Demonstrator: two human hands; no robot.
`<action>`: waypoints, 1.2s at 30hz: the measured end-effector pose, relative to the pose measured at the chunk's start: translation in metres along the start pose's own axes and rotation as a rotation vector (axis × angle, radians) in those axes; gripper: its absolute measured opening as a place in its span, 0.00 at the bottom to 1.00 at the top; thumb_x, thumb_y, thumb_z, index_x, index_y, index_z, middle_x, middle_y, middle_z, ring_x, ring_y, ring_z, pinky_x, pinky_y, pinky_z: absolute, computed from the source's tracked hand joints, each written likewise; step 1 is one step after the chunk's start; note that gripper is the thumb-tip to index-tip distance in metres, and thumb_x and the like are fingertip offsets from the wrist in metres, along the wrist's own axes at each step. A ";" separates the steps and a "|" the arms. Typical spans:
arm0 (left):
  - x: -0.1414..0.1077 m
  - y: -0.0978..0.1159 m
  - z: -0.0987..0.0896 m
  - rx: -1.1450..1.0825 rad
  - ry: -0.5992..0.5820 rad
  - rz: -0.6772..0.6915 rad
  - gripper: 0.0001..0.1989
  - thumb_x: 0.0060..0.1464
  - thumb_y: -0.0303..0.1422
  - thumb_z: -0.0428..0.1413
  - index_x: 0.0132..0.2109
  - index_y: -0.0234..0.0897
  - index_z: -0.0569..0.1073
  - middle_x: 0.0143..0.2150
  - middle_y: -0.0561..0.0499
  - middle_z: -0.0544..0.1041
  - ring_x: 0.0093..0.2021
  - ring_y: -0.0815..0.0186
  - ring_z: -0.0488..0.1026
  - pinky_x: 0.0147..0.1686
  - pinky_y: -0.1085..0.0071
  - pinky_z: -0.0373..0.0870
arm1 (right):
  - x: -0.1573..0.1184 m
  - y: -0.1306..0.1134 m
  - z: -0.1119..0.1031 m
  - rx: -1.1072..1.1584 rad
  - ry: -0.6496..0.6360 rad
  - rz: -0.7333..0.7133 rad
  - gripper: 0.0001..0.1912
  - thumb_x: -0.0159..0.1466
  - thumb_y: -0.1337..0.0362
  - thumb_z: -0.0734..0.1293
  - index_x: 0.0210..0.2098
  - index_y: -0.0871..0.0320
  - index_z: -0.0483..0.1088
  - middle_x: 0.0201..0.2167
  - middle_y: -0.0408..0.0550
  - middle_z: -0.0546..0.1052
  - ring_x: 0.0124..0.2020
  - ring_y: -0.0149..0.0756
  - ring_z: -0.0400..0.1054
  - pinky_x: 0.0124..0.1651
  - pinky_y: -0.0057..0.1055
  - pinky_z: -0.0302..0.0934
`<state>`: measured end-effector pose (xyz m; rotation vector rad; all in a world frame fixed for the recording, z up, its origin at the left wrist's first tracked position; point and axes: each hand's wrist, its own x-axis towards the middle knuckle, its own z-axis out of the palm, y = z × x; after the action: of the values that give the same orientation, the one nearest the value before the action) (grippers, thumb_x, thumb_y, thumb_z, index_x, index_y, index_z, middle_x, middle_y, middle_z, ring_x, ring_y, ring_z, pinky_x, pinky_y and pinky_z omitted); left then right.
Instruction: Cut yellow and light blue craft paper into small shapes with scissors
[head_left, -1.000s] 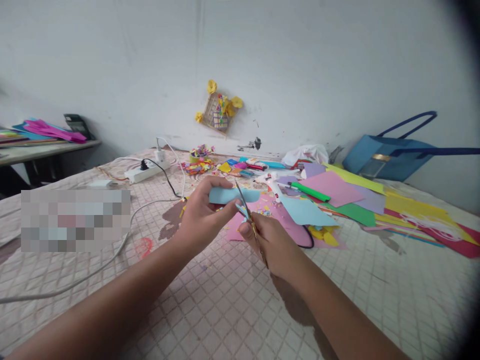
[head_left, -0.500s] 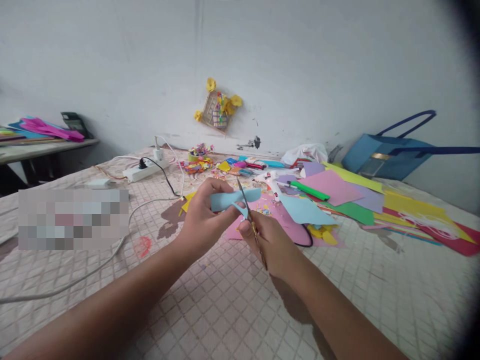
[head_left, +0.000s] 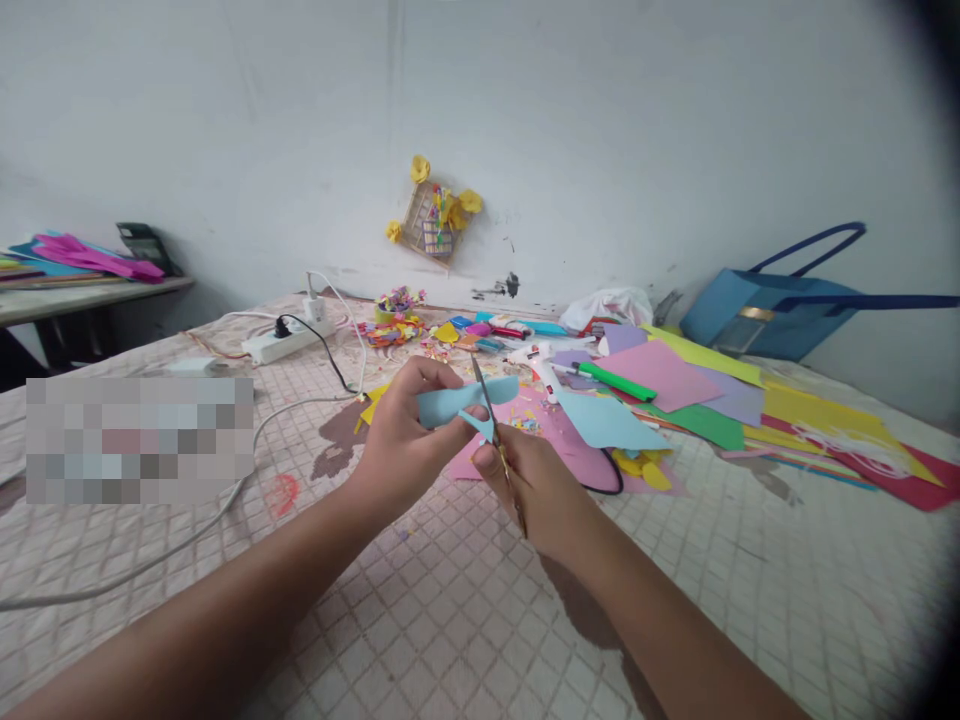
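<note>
My left hand (head_left: 409,425) pinches a light blue strip of paper (head_left: 446,402) between thumb and fingers, above the table. In my right hand (head_left: 529,475) is a pair of scissors (head_left: 480,385), its blades pointing up and away across the paper. A narrow blue sliver curls down beside the blades near my left thumb. The handles are largely covered by my right fingers. Below both hands lies a pink sheet (head_left: 559,440) sprinkled with small paper scraps.
Behind the hands lie a white glue gun (head_left: 544,370), a green marker (head_left: 616,382) and a larger blue sheet (head_left: 607,420). Coloured sheets (head_left: 667,375) and a blue bag (head_left: 772,310) are at the right. A power strip (head_left: 289,340) with cables stands at the left.
The hands, paper and scissors keep nearly the same pose. The narrow blue sliver has shifted slightly at the blades. The whole view has moved a little.
</note>
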<state>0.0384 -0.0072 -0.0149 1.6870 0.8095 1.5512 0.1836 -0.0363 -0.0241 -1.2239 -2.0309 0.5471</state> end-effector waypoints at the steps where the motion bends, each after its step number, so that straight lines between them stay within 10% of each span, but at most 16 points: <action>1: 0.000 -0.001 -0.001 0.002 -0.008 0.007 0.12 0.45 0.30 0.60 0.34 0.39 0.63 0.26 0.56 0.65 0.23 0.74 0.61 0.20 0.77 0.56 | 0.000 0.000 0.000 -0.004 0.001 0.006 0.23 0.62 0.44 0.54 0.29 0.58 0.62 0.23 0.42 0.66 0.23 0.30 0.56 0.25 0.26 0.46; 5: 0.007 -0.003 -0.009 -0.010 -0.067 0.127 0.11 0.50 0.35 0.56 0.41 0.40 0.64 0.38 0.50 0.70 0.39 0.66 0.69 0.37 0.69 0.67 | 0.000 0.002 0.000 -0.047 0.009 0.035 0.22 0.64 0.46 0.52 0.28 0.58 0.59 0.22 0.42 0.65 0.22 0.29 0.55 0.24 0.26 0.44; 11: 0.026 0.012 -0.033 0.359 -0.115 0.449 0.12 0.57 0.34 0.48 0.47 0.41 0.69 0.53 0.47 0.65 0.57 0.59 0.59 0.57 0.59 0.53 | 0.002 0.006 0.000 -0.305 0.031 0.079 0.19 0.65 0.50 0.54 0.26 0.58 0.57 0.22 0.44 0.67 0.23 0.31 0.57 0.25 0.28 0.42; 22: 0.020 -0.007 -0.023 0.221 -0.243 0.222 0.17 0.51 0.30 0.54 0.50 0.38 0.65 0.29 0.52 0.70 0.31 0.68 0.68 0.31 0.71 0.66 | 0.002 0.008 0.002 -0.116 0.030 0.051 0.23 0.62 0.44 0.54 0.26 0.57 0.58 0.22 0.43 0.67 0.23 0.31 0.58 0.26 0.27 0.46; 36: 0.017 0.002 -0.019 0.061 -0.155 0.135 0.19 0.46 0.26 0.58 0.47 0.41 0.68 0.36 0.49 0.73 0.29 0.68 0.70 0.26 0.72 0.66 | 0.001 0.007 0.003 -0.017 0.009 0.074 0.22 0.62 0.44 0.55 0.27 0.57 0.58 0.22 0.41 0.65 0.23 0.30 0.56 0.26 0.26 0.47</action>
<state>0.0210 0.0070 -0.0030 1.9144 0.6815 1.4745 0.1854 -0.0322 -0.0304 -1.3131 -1.9928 0.5593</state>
